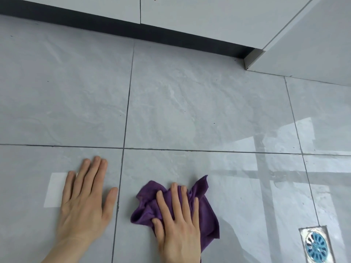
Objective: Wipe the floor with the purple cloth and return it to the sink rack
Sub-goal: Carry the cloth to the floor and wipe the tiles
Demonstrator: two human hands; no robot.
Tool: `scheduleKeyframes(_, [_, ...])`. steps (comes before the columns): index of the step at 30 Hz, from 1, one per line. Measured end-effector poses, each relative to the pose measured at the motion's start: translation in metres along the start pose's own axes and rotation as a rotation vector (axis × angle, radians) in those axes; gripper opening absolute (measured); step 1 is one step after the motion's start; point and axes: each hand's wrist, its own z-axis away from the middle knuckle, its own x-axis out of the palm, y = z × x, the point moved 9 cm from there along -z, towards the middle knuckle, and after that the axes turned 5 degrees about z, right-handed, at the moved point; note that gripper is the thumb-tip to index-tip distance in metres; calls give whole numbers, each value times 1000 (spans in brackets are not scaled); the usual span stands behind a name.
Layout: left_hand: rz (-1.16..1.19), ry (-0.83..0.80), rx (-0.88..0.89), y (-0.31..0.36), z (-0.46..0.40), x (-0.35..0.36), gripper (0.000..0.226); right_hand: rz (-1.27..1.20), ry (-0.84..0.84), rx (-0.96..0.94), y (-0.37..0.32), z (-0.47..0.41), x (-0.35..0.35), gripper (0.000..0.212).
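Note:
A crumpled purple cloth [204, 209] lies on the grey tiled floor [190, 114] near the bottom middle of the view. My right hand [177, 224] presses flat on top of the cloth, fingers spread, thumb tucked into a fold. My left hand [85, 202] rests palm down on the bare tile to the left of the cloth, fingers apart, holding nothing. The sink rack is out of view.
A floor drain [316, 245] with a blue grate sits at the bottom right. White cabinet fronts [190, 14] with a dark toe-kick [133, 29] run along the far side. Another white cabinet side [307, 54] stands at the right. Window light reflects off the tiles at right.

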Motion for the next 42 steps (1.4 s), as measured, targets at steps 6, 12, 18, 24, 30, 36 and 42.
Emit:
scheduleKeyframes(6, [0,48,9,2,1,-2,74,-85,88,10,6,9,-20,73])
scheduleKeyframes(12, [3,52,3,3,1,-3,75,-97,98,-20,17,7,-39,42])
scheduleKeyframes(18, [10,37,-12,1,7,-6,74,-775,-272,373,52,-20,-35,17])
scheduleKeyframes(24, [-24,4,-56,-29,19,-3,74,-1097,-255,771,62,-17,-12,11])
scheduleKeyframes(30, [16,-4,11,-3,-7,8,74,-476,79,28,28,-33,-50,52])
scheduleKeyframes(36, [32,3,42,16,-14,11,73,-156,9,-255,8,-52,-12,61])
scheduleKeyframes(42, [29,25,30,16,-19,6,69,-165,120,-189,-29,-84,-19,53])
